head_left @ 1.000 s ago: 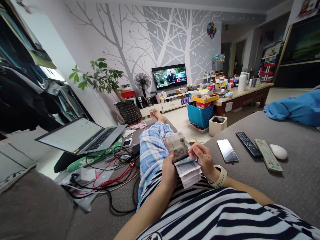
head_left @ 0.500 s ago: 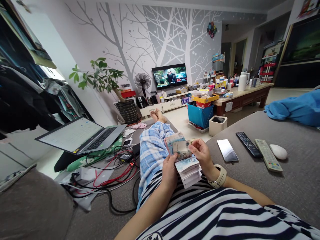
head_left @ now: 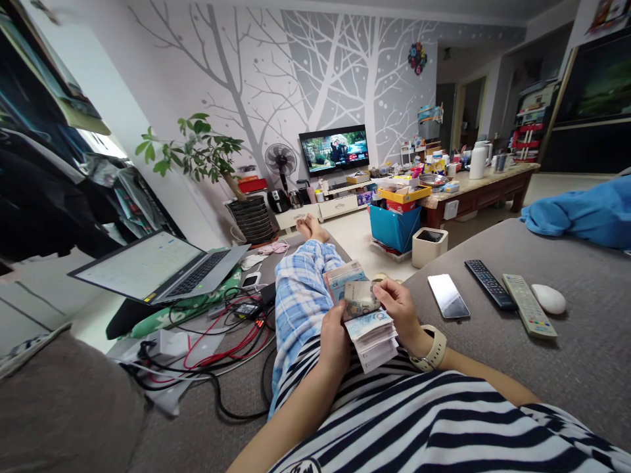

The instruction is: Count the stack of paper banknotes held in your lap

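Note:
Over my lap, both hands are closed on a folded wad of banknotes (head_left: 372,335). My left hand (head_left: 335,338) grips it from the left, with the thumb on top. My right hand (head_left: 398,309) pinches the right upper edge of a greyish-brown banknote (head_left: 361,299) that lies across the middle. Bluish and reddish notes (head_left: 344,277) fan out behind it, and pale note ends hang below, toward my striped shirt. A light watch is on my right wrist. Some fingers are hidden under the notes.
On the sofa to the right lie a phone (head_left: 448,295), a black remote (head_left: 490,284), a grey remote (head_left: 530,305) and a white mouse (head_left: 549,299). To the left are a laptop (head_left: 167,266) and tangled cables (head_left: 221,355). A blue bin (head_left: 394,226) stands beside the cluttered table (head_left: 507,180).
The greyish-brown note has shifted slightly right and bends differently under my right fingers. Both hands stay nearly in place, still on the wad. The television picture differs.

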The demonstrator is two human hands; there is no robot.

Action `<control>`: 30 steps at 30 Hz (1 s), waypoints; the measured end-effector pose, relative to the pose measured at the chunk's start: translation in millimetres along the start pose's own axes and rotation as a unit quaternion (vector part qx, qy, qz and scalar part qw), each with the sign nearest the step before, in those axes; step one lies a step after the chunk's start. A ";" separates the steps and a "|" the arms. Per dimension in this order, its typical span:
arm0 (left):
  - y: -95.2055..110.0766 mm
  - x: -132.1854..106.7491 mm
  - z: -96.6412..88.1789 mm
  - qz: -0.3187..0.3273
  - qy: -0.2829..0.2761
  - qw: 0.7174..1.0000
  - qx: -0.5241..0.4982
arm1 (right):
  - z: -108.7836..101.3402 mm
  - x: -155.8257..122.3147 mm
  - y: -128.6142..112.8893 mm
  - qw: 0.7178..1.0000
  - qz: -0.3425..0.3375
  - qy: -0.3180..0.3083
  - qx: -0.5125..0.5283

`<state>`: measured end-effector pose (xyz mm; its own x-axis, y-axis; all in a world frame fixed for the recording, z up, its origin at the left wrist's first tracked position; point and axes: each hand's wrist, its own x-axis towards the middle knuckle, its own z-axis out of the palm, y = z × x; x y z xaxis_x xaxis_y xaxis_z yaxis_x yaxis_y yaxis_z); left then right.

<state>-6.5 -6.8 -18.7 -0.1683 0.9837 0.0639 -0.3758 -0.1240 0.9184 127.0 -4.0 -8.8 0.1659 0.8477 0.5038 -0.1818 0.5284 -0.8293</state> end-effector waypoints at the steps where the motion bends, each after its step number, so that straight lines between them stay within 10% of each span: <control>1: -1.6 1.1 -0.6 0.000 -0.005 1.000 -0.006 | 0.1 -0.5 -0.5 1.000 -0.002 -0.001 0.002; 30: 4.1 0.2 2.9 -0.019 -0.042 0.998 -0.035 | -1.0 -3.7 -2.6 0.999 -0.030 -0.029 0.026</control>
<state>-5.4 -6.8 -13.8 -0.0767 0.9949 0.0654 -0.4432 -0.0928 0.8916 127.8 -8.6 -8.7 0.1222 0.8150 0.5665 -0.2228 0.5787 -0.7845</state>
